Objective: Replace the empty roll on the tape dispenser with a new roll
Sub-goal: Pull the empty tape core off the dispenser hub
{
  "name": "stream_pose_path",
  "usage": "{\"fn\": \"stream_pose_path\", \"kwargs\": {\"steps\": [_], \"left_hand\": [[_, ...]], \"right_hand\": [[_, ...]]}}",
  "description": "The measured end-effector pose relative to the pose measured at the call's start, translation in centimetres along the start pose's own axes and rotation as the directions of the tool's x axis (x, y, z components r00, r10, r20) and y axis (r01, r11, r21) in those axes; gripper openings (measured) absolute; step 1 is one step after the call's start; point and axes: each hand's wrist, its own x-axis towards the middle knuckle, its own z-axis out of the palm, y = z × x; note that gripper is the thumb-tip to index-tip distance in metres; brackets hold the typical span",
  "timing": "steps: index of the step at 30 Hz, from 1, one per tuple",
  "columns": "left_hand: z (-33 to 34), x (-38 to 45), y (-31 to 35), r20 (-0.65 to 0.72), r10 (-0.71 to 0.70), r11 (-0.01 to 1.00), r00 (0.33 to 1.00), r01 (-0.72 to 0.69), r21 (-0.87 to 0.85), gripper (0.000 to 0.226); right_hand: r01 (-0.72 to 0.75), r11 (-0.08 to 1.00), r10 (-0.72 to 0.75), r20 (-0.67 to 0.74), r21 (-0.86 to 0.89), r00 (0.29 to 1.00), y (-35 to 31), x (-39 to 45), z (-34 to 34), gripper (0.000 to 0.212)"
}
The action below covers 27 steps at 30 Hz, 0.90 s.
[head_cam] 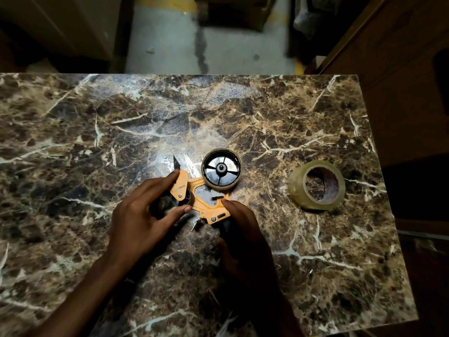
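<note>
I see brown veined marble tabletop [97, 132], bare toward far edge. Orange plastic tape dispenser [206, 198] lies centre, empty brown core [221, 169] mounted. Left hand [143, 215] pinches front flap; right hand [243, 237] grips handle. Clear tape roll [316, 185] lies well right, near edge.

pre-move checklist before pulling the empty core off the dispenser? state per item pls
1. Dispenser lies flat on the table: ok.
2. Left hand holds its front end: ok.
3. Right hand grips the handle end: ok.
4. Empty core sits on the hub, nothing over it: ok.
5. New roll is to the right, apart from the dispenser: ok.
6. New roll's loose tape end found: cannot tell.
</note>
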Motion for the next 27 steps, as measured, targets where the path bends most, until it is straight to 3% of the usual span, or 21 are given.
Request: {"fn": "stream_pose_path", "kwargs": {"steps": [6,15,18,22,25,27], "left_hand": [[0.0,-0.2,0.0,0.021,-0.012,1.0,1.0,0.012,-0.014,0.082],[-0.2,-0.6,0.5,0.024,-0.016,1.0,1.0,0.016,0.008,0.079],[-0.5,-0.2,1.0,0.001,-0.028,0.999,1.0,0.028,-0.029,0.079],[-0.8,2.5,2.0,-0.066,-0.012,0.999,0.998,0.009,-0.041,0.074],[-0.3,5.4,3.1,0.006,0.0,1.0,1.0,0.0,-0.019,0.071],[0.4,7.1,3.8,0.077,-0.035,0.999,0.996,0.037,-0.022,0.066]], "right_hand": [[-0.012,1.0,0.013,-0.061,0.011,0.998,-0.7,0.2,-0.5,0.06],[0.003,0.999,-0.007,-0.089,-0.044,0.996,0.2,-0.1,0.2,0.044],[-0.056,0.997,0.061,-0.123,0.044,0.991,-0.5,0.3,-0.4,0.04],[-0.159,0.962,0.22,-0.279,0.223,0.935,-1.5,3.1,-1.5,0.041],[-0.225,0.892,0.345,-0.271,0.392,0.899,-1.8,6.1,-1.6,0.042],[-0.255,0.882,0.364,-0.23,0.395,0.903,-1.7,7.8,-1.6,0.039]]}}
